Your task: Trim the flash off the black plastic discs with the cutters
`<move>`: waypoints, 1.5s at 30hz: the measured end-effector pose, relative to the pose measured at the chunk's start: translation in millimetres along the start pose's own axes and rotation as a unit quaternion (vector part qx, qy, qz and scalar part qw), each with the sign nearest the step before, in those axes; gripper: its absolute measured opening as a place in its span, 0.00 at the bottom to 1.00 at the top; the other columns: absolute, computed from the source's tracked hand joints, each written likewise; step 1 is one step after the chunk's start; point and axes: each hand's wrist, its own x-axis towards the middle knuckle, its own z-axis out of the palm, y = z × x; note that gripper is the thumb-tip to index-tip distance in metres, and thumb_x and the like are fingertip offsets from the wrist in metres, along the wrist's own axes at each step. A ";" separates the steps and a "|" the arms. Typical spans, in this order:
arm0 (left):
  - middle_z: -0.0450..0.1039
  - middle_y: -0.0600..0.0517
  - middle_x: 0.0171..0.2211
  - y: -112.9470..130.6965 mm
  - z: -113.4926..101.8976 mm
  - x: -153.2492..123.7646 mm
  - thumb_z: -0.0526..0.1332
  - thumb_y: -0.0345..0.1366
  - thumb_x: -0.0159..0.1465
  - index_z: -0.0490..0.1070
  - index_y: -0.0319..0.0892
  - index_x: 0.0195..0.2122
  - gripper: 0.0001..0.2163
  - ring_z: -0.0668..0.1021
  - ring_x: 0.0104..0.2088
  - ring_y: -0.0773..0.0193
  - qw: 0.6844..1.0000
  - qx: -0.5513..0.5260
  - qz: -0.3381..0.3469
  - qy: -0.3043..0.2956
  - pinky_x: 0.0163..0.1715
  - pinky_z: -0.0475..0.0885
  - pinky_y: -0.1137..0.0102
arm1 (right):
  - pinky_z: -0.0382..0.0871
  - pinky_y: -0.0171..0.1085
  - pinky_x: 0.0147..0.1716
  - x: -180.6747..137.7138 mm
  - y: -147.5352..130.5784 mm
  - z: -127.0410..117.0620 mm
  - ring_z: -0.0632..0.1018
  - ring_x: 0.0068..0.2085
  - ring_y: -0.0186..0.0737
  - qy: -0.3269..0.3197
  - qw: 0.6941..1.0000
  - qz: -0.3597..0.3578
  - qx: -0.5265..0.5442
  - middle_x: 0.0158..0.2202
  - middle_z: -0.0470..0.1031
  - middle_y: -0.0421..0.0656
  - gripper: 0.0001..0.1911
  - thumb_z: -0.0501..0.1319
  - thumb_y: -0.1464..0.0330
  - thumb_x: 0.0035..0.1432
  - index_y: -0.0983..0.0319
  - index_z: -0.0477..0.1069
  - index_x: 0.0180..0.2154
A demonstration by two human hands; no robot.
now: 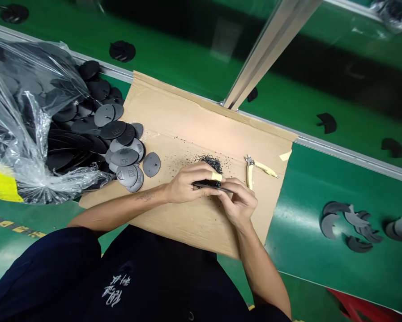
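Observation:
Between my hands is a thin black plastic disc [211, 185], seen nearly edge-on above the cardboard sheet [187, 223]. My left hand [189, 182] pinches it from the left, with yellow tape around one finger. From the other side my right hand [238, 199] grips its right end. Just beyond the fingers lies a pile of small black plastic scraps [212, 162], partly hidden by my left hand. Side cutters [251, 169] with pale yellow handles rest on the cardboard to the right, apart from both hands.
Many similar black discs [124, 156] spill from a clear plastic bag [29, 103] at left. One disc [151, 164] lies singly on the cardboard. Curved black pieces [355, 221] sit on the green table at right. A metal post [254, 58] rises at the back, beside a moving-belt-like green strip [174, 58].

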 end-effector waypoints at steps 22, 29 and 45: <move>0.79 0.45 0.35 -1.2 -15.3 11.2 0.69 0.45 0.65 0.81 0.38 0.36 0.13 0.80 0.37 0.66 0.937 -0.261 -0.197 -0.126 0.38 0.76 0.72 | 0.76 0.41 0.35 2.8 0.3 -6.7 0.79 0.34 0.40 -0.060 0.985 0.099 0.126 0.33 0.79 0.44 0.14 0.67 0.55 0.62 0.59 0.79 0.35; 0.78 0.46 0.35 0.1 -20.5 14.9 0.66 0.46 0.66 0.81 0.39 0.35 0.14 0.79 0.36 0.66 0.942 -0.224 -0.183 -0.173 0.39 0.75 0.71 | 0.74 0.42 0.34 5.9 -1.1 -9.8 0.78 0.33 0.40 -0.112 0.971 0.114 0.178 0.30 0.77 0.43 0.16 0.67 0.55 0.62 0.60 0.75 0.30; 0.78 0.47 0.36 2.1 -13.4 8.6 0.68 0.44 0.65 0.78 0.37 0.38 0.13 0.79 0.37 0.67 0.899 -0.312 -0.264 -0.156 0.38 0.75 0.74 | 0.72 0.40 0.37 6.9 1.0 -11.0 0.76 0.35 0.37 -0.076 0.957 0.135 0.246 0.32 0.74 0.40 0.08 0.72 0.61 0.58 0.57 0.78 0.32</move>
